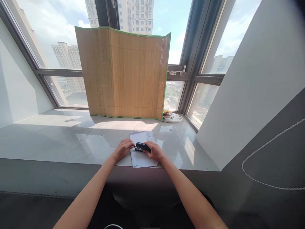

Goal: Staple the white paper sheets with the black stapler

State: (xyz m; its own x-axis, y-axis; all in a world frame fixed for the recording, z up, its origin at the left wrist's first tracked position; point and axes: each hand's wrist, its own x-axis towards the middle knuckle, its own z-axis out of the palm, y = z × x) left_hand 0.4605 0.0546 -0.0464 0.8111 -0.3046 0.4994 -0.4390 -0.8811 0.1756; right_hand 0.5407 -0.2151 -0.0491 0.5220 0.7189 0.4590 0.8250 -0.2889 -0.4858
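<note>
while my right hand (156, 151) is wrapped around the black stapler (142, 147), it sits on the white paper (143, 159) at the near edge of the sill (59, 140). my left hand (122, 149) pinches the stapler's front end (looks like reloading or positioning). next i'd guess a steady press, just in front of the bamboo mat (124, 73).

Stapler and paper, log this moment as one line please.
left hand: at stapler front end | right hand: gripping stapler | paper: flat under stapler on sill | bamboo mat: upright behind
</note>
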